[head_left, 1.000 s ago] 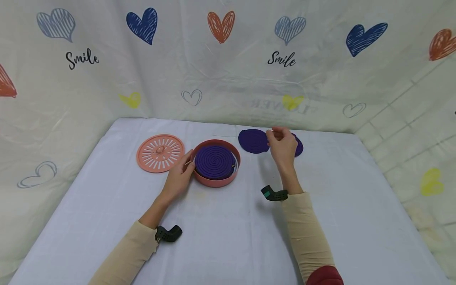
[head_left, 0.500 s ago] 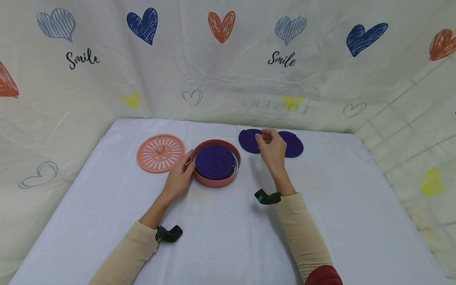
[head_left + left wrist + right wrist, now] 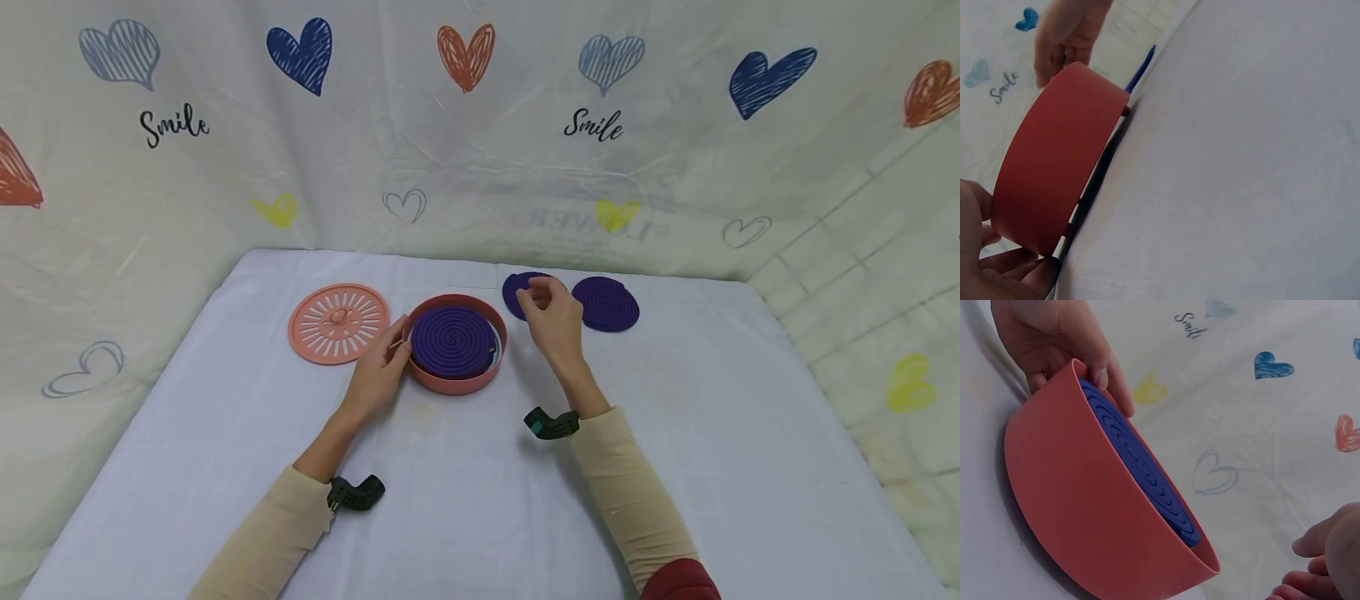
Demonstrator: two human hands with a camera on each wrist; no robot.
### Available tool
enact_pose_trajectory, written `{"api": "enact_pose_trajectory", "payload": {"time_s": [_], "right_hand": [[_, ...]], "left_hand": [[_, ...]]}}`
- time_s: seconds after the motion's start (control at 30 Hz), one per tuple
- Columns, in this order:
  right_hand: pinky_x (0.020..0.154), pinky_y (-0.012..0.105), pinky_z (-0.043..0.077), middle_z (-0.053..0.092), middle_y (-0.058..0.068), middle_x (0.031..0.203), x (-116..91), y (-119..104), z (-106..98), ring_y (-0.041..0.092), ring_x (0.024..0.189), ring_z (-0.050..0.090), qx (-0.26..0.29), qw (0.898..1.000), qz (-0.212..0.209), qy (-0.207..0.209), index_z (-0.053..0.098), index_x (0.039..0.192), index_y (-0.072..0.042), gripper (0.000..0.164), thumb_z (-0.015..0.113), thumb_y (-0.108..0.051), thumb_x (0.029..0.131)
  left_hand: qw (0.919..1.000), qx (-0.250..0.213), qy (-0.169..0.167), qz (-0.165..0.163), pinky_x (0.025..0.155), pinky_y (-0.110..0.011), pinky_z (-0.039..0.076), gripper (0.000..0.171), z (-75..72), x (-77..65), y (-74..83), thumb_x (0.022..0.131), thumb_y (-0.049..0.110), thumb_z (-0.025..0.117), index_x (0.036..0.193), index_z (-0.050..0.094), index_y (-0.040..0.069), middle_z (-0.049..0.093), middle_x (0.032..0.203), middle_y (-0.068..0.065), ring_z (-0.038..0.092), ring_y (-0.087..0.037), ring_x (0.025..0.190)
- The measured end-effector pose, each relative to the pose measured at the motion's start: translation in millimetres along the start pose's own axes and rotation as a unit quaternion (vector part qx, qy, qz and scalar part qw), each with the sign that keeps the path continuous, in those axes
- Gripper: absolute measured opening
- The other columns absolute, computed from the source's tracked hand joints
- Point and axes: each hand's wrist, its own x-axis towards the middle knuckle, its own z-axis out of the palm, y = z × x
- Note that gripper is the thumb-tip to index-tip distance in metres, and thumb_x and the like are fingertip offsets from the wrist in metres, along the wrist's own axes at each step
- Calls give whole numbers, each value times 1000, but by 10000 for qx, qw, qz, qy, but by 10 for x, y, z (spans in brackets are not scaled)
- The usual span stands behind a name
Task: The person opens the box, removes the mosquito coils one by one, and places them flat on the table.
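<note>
The left hand [image 3: 375, 375] reaches forward and grips the near-left wall of a round salmon-pink tub [image 3: 453, 387], thumb at the rim and fingers curled round the side. A flat purple spiral coil [image 3: 450, 342] lies inside it. The right hand [image 3: 557, 321] hangs above the table, wrist bent, its thumb and loosely curled fingers apart with nothing visible between them. It partly hides a second purple spiral disc [image 3: 513, 292]; a third purple spiral disc [image 3: 605, 303] lies just beside the hand, to its right. Beige sleeves [image 3: 626, 483] cover both forearms, and a small black device [image 3: 551, 423] sits at each wrist.

A white cloth [image 3: 465, 500] with faint creases covers the table. Left of the tub lies a flat salmon-pink slotted disc [image 3: 339, 316] with a central knob. Behind, a pale curtain [image 3: 510, 150] bears blue, orange and yellow hearts and the word "Smile".
</note>
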Motion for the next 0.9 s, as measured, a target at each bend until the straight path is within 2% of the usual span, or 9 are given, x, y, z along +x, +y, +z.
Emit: {"api": "enact_pose_trajectory", "payload": {"time_s": [0.27, 0.53, 0.7, 0.9], "right_hand": [[80, 41, 58, 75, 15, 98, -54, -56, 56, 28, 88, 71, -68, 9996, -227, -153, 70, 114, -1, 30, 70, -21, 93], [74, 38, 57, 75, 16, 94, -92, -90, 121, 28, 82, 70, -231, 9982, -488, -254, 71, 112, 2, 29, 71, -17, 91], [71, 33, 54, 75, 14, 95, -134, -122, 140, 26, 81, 68, -354, 9972, -484, -455, 71, 114, 0, 30, 69, -19, 91], [71, 35, 55, 75, 13, 98, -163, -153, 153, 26, 83, 68, -429, 9959, -470, -641, 71, 115, -1, 28, 68, -19, 93]], "left_hand": [[10000, 21, 22, -42, 116, -42, 43, 53, -3, -7, 4, 105, 28, 49, 155, 39, 14, 43, 158, -5, 51, -25, 139], [9999, -91, 43, 19, 113, -42, 46, 52, 2, -13, 3, 105, 26, 51, 155, 40, 14, 45, 156, -7, 55, -27, 135], [10000, -86, 49, 2, 113, -42, 46, 52, 3, -12, -7, 105, 26, 51, 154, 40, 14, 45, 156, -6, 55, -26, 136], [10000, -38, 47, -18, 113, -42, 46, 53, -2, -14, 2, 105, 28, 51, 155, 40, 14, 45, 156, -6, 54, -25, 136]]}}
